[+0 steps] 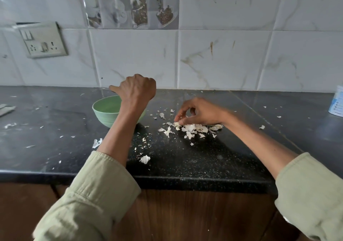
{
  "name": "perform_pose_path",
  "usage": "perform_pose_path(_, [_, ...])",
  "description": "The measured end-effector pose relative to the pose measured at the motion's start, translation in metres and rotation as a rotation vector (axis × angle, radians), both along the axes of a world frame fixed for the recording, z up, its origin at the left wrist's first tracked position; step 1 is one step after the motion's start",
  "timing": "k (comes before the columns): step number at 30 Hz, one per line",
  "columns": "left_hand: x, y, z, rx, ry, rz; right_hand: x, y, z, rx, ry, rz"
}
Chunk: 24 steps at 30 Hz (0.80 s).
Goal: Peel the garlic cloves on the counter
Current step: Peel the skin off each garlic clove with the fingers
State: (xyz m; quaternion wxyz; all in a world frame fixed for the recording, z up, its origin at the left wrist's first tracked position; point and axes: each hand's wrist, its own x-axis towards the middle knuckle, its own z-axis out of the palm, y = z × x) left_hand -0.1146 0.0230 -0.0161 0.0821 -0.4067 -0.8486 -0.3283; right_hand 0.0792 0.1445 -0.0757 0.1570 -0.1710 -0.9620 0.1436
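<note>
Left hand: I saw the left hand [138, 89] raised over the green bowl [106, 111], fingers curled into a fist, thumb sticking out to the left; couldn't tell if anything was inside the fist.
Right hand: I saw the right hand [197, 112] down at the peel pile [194, 128], fingertips [177, 119] pinching a pale piece [177, 123] at the pile's left end; clove or skin, I couldn't tell.
Garlic: I found the pale piece on the black counter [185, 159], right of the bowl, just under the right hand.
Peels: I noted loose skins scattered around the pile, one larger flake [145, 159] nearer the front edge, another [96, 143] beside the left forearm.
Bowl: it sat on the counter, partly hidden by the left wrist; contents weren't visible to me.
Sleeves: both arms wore pale green sleeves [96, 190] pushed up to the forearm.
Background: I saw a tiled wall, a switch socket plate [43, 40] at upper left, and a white container [336, 101] at the far right edge.
</note>
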Motion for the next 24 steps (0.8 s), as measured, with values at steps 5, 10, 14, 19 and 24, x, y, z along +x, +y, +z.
perform_pose_path(5, [0.005,0.015,-0.006,0.121,0.103,-0.162,-0.002,-0.002,-0.001,-0.042,0.02,-0.028])
perform_pose_path(10, [0.016,0.038,-0.021,0.125,0.201,-0.561,0.005,-0.001,0.007,-0.139,0.14,-0.077])
perform_pose_path(14, [0.027,0.043,-0.035,0.06,0.222,-0.704,0.028,0.006,0.018,-0.311,0.33,-0.12])
perform_pose_path(19, [0.022,0.057,-0.052,0.019,0.14,-0.814,0.05,0.019,0.017,-0.482,0.397,-0.171])
perform_pose_path(24, [0.025,0.061,-0.056,0.044,0.038,-0.9,0.051,0.02,0.018,-0.549,0.305,-0.169])
